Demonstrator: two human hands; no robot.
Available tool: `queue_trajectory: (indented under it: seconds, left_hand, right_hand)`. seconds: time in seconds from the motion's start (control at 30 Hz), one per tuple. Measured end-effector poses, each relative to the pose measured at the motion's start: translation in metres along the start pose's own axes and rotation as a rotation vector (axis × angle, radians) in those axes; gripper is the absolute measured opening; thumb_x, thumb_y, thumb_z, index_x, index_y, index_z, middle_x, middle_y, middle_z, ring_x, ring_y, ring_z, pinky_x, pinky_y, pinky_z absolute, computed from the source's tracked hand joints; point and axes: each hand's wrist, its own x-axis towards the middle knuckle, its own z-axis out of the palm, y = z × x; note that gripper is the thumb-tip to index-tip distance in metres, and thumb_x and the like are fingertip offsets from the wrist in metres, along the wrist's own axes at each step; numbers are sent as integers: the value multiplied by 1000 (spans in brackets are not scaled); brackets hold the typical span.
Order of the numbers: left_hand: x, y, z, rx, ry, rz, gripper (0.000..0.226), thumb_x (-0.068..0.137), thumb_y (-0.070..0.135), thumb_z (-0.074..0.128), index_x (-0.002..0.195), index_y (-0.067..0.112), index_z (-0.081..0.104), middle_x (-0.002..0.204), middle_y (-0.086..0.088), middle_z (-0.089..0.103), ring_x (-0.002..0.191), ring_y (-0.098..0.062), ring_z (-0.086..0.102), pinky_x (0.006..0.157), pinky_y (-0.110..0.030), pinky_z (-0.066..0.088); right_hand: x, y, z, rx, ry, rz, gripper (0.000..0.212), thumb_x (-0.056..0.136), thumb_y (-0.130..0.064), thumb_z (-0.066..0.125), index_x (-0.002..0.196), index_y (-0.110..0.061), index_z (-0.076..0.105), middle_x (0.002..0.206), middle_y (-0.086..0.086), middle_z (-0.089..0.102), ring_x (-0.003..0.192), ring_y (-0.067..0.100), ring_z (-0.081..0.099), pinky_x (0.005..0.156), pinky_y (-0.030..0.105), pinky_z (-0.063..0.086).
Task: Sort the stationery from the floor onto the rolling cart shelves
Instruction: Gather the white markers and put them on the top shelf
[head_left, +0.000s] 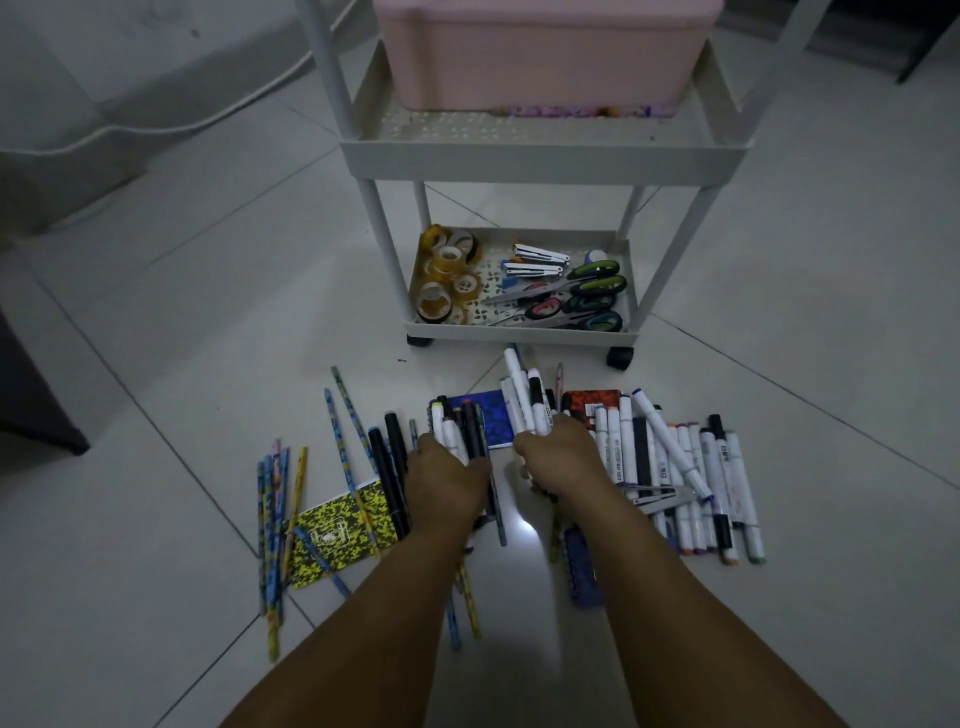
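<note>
L hand (445, 475) down on floor just in front of rolling cart (524, 156), grip curled round a bunch of black and white markers (462, 428), tips pointing toward cart. R hand (558, 460) beside it, grip closed round a second bunch of white markers (527, 397), caps fanned out toward cart's front edge.

Bottom shelf of cart (519, 328): tape rolls (447, 273) at L end, staplers (535, 262) mid, scissors (576, 299) at R end. Pink bin (540, 57) on shelf above.

Rest of stationery on floor in front of cart: row of loose markers (685, 467) to R of R hand, w/ a metal stapler (662, 498) lying across them. Blue notebook (485, 415) betw. the hands, partly under markers; red notebook (592, 405) just R of it. Yellow-black notebook (340, 535) farther L, patterned pencils (278, 519) over and beside it. Purple case (582, 566) near R forearm. More pencils under L forearm, partly hidden.
</note>
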Motion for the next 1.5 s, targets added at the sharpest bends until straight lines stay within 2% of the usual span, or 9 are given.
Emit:
queue_trajectory:
  seconds: [0.23,0.43,0.53,0.63,0.8,0.97,1.13,1.3,1.5]
  left_hand:
    - [0,3,-5,-104,11,-74,15,86,12,62,95,5,52,87,-9,55,73,-21,51,62,-26,37]
    - [5,11,-14,-383,46,-166,16,93,18,55,99,3,58,86,-12,60,65,-17,53,50,-23,35]
    - [7,18,-23,-521,-26,-197,16,96,17,51,107,7,57,87,-10,62,70,-18,59,59,-29,49]
    - [8,29,-35,-742,-222,-296,14,98,8,45,109,9,54,96,-12,66,81,-24,68,78,-47,57]
    - [1,56,-58,-741,-331,-335,17,96,2,48,89,13,59,99,-19,68,89,-33,69,83,-49,56]
    - [-33,102,-112,-713,-352,-323,18,96,2,50,112,6,58,100,-14,68,86,-30,69,75,-43,59]
    - [-88,177,-194,-694,-409,-331,23,96,0,50,118,6,53,103,-16,68,77,-26,70,62,-38,58]
    - [-142,280,-288,-667,-456,-290,20,95,0,52,87,17,59,84,-9,68,74,-23,68,54,-29,56]
    - [-153,369,-367,-577,-456,-172,14,94,3,52,96,10,64,89,-8,72,71,-13,72,60,-26,56]
  right_hand:
    - [-3,-2,-2,19,-20,3,41,62,-35,55,97,-16,61,94,8,66,84,29,67,76,48,58]
    - [-11,-12,-8,101,-37,-3,20,78,-20,59,97,-13,62,91,13,68,77,27,70,64,38,58]
    - [-12,-14,-12,223,-83,15,17,85,-7,60,102,-8,62,94,18,68,67,20,69,50,25,50]
    - [-13,-17,-15,295,-111,13,23,85,-4,64,107,-9,61,98,15,68,75,21,71,58,30,56]
    - [-29,-33,-24,225,-93,7,26,83,-13,66,109,-15,63,95,10,70,84,25,70,76,43,59]
    - [-88,-77,-52,126,-24,39,9,85,-19,61,93,-22,60,86,9,65,75,24,65,59,31,51]
    - [-169,-140,-92,158,-32,99,23,82,-20,63,104,-22,63,88,7,69,80,26,67,73,43,58]
    - [-254,-241,-146,152,-37,58,21,84,-14,62,101,-26,64,93,5,69,83,23,66,78,39,56]
    - [-312,-350,-206,96,19,-56,12,86,-11,59,93,-20,62,84,4,66,71,17,61,59,26,48]
